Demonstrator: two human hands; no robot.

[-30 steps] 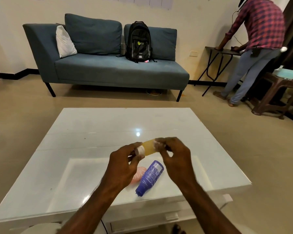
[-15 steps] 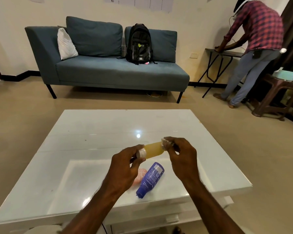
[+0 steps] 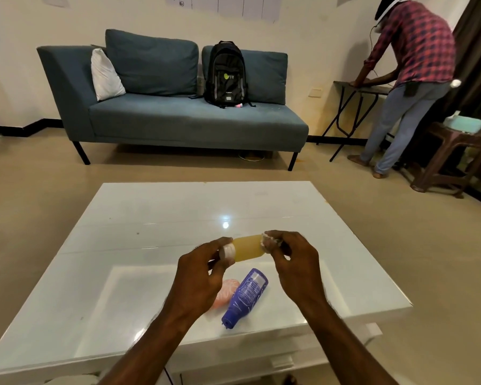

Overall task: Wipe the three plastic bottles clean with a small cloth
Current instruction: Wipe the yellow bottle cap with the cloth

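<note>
A small yellow bottle (image 3: 247,248) with a white cap is held level above the white table (image 3: 161,215). My left hand (image 3: 203,276) pinches its cap end. My right hand (image 3: 295,265) grips a small white cloth (image 3: 268,242) pressed against the bottle's other end. On the table below lie a blue bottle (image 3: 245,297), cap toward me, and a pink bottle (image 3: 225,293) partly hidden behind my left hand.
A blue sofa (image 3: 178,120) with a black backpack (image 3: 226,75) stands beyond the table. At the far right a person in a checked shirt (image 3: 411,65) bends over a folding side table, beside a brown stool (image 3: 450,159).
My right hand with the cloth has slid from the bottle's middle out to its far end, baring more of the yellow body. My left hand keeps hold of the cap.
</note>
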